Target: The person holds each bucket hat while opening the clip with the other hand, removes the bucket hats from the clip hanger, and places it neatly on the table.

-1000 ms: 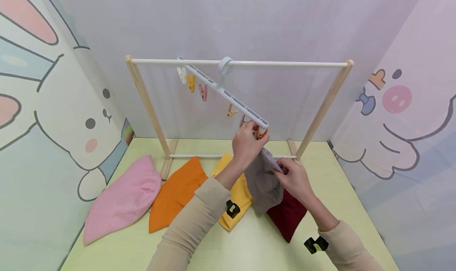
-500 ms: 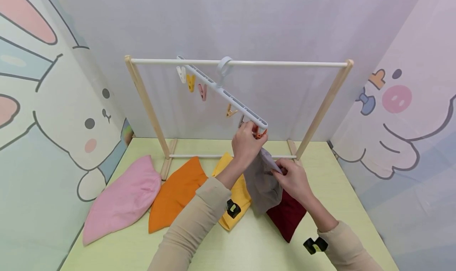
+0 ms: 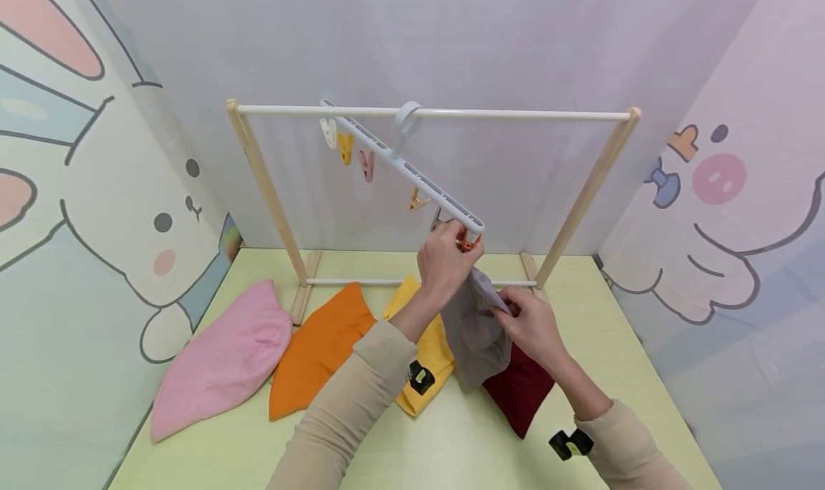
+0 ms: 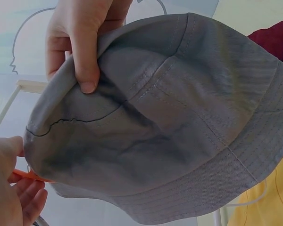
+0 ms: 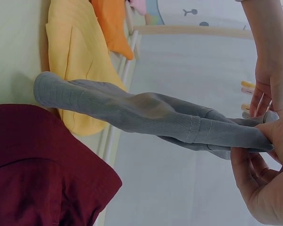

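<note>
A grey bucket hat [image 3: 473, 332] hangs below the near end of a pale blue clip hanger [image 3: 428, 182]. At that end, my left hand [image 3: 445, 261] pinches an orange clothespin [image 3: 468, 243], which meets the hat's edge in the left wrist view. Whether the clothespin's jaws have the fabric between them is hidden. My right hand [image 3: 531, 325] pinches the hat's crown fabric between thumb and fingers. In the right wrist view the hat [image 5: 146, 110] is seen edge-on, stretching away from the right hand's fingertips [image 5: 243, 162].
The hanger hooks over the white rail [image 3: 515, 115] of a wooden-legged rack. White [image 3: 329, 133], yellow [image 3: 345, 149], pink [image 3: 367, 166] and light orange [image 3: 417, 200] clothespins hang along it. Pink [image 3: 225, 361], orange [image 3: 322, 354], yellow [image 3: 435, 347] and dark red [image 3: 520, 390] hats lie on the table.
Very little differs. The orange clothespin and the hanger's near end have shifted slightly left; both hands keep their grips.
</note>
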`<state>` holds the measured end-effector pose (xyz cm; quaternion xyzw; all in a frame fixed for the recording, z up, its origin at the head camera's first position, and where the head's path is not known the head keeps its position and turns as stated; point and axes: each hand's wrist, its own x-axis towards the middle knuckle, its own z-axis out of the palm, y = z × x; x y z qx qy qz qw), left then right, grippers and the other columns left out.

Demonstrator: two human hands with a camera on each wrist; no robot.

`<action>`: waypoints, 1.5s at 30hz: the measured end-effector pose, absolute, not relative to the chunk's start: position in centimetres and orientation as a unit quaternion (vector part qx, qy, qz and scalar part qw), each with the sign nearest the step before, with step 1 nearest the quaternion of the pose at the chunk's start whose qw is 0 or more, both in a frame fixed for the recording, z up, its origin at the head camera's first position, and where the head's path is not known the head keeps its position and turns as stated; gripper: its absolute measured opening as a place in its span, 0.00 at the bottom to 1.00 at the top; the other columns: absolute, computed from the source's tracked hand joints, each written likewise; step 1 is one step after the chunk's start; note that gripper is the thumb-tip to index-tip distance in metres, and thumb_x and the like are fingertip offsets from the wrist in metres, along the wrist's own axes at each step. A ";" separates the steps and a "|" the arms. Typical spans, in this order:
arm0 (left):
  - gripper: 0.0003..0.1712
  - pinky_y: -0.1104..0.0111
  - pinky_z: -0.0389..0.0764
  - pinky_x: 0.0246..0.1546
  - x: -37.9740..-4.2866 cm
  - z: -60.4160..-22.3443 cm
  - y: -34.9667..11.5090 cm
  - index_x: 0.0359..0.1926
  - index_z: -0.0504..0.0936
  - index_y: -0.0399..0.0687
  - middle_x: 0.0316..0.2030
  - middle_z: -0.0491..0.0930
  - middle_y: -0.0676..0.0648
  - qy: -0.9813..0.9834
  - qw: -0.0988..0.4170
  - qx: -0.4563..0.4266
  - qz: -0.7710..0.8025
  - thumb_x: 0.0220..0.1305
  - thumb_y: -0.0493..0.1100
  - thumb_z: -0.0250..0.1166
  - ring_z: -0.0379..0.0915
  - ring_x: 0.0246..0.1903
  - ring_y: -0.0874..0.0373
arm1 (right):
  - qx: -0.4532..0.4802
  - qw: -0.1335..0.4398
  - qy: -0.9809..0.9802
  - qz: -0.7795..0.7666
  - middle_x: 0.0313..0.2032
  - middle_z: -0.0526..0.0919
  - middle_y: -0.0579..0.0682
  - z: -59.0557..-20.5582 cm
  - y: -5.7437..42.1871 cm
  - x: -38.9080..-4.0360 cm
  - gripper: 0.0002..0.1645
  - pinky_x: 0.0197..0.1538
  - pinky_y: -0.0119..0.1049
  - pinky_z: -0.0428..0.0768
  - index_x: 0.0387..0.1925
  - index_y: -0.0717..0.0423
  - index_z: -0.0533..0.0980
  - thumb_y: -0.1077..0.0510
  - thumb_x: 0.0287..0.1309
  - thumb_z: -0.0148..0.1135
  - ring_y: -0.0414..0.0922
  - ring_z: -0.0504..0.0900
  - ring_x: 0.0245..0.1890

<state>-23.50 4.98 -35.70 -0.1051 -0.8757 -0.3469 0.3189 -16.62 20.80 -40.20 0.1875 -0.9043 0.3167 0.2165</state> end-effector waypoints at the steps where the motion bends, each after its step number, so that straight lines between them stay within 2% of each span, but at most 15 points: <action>1: 0.10 0.74 0.66 0.16 -23.5 -35.7 5.0 0.28 0.73 0.53 0.25 0.74 0.55 -0.875 0.319 -0.106 -0.347 0.48 0.52 0.60 0.67 0.20 0.64 | 0.187 0.216 -0.904 0.317 0.19 0.72 0.38 -40.2 20.8 -16.6 0.09 0.20 0.28 0.66 0.23 0.47 0.74 0.63 0.40 0.64 0.32 0.64 0.18; 23: 0.06 0.73 0.60 0.14 -23.8 -35.7 4.7 0.23 0.73 0.52 0.20 0.71 0.53 -0.868 0.322 -0.113 -0.360 0.52 0.46 0.57 0.61 0.16 0.64 | 0.182 0.220 -0.903 0.322 0.18 0.71 0.38 -40.4 21.0 -16.5 0.09 0.20 0.28 0.66 0.24 0.48 0.75 0.65 0.39 0.64 0.33 0.64 0.17; 32: 0.05 0.75 0.61 0.15 -23.8 -35.7 4.6 0.25 0.74 0.53 0.20 0.70 0.54 -0.868 0.321 -0.117 -0.359 0.55 0.45 0.54 0.61 0.16 0.64 | 0.171 0.218 -0.907 0.317 0.18 0.71 0.38 -40.6 21.2 -16.4 0.08 0.20 0.28 0.66 0.24 0.49 0.75 0.64 0.40 0.64 0.33 0.64 0.17; 40: 0.05 0.76 0.62 0.14 -23.6 -35.4 4.7 0.24 0.74 0.54 0.21 0.72 0.56 -0.864 0.326 -0.119 -0.366 0.55 0.45 0.55 0.64 0.18 0.65 | 0.162 0.194 -0.915 0.315 0.19 0.72 0.41 -41.1 21.4 -16.1 0.08 0.19 0.28 0.66 0.25 0.50 0.75 0.65 0.40 0.64 0.36 0.66 0.17; 45: 0.05 0.76 0.62 0.14 -23.6 -35.4 4.7 0.25 0.74 0.54 0.21 0.72 0.56 -0.864 0.323 -0.119 -0.369 0.55 0.45 0.54 0.63 0.17 0.65 | 0.155 0.185 -0.919 0.312 0.20 0.73 0.40 -41.4 21.8 -16.0 0.08 0.19 0.28 0.67 0.26 0.48 0.75 0.63 0.41 0.63 0.34 0.66 0.16</action>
